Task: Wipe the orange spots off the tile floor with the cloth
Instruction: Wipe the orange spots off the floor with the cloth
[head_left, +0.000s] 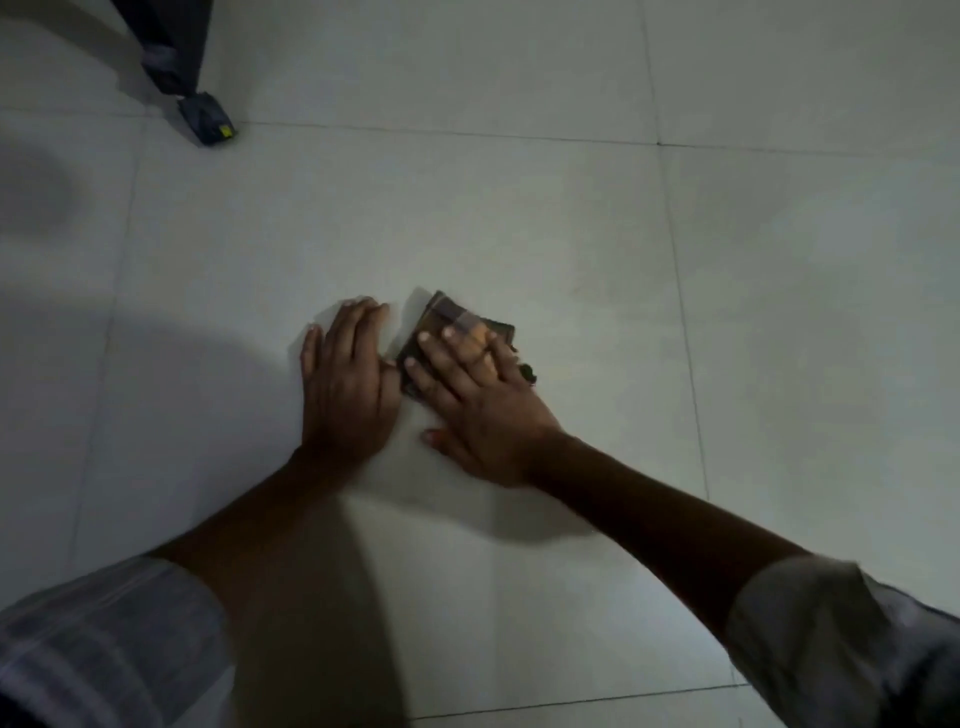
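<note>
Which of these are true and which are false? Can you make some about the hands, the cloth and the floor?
1. The right hand presses flat on the cloth. True.
2. The left hand is lifting the cloth. False: it lies flat on the tile floor, beside the cloth.
3. The cloth is dark and folded. True.
4. The floor is wooden planks. False: it is pale tiles.
5. A dark thing lies on the floor at the upper left. True.

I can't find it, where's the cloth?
In the head view, mid-frame: the cloth lies on the tile floor under the right hand, beside the left hand.
</note>
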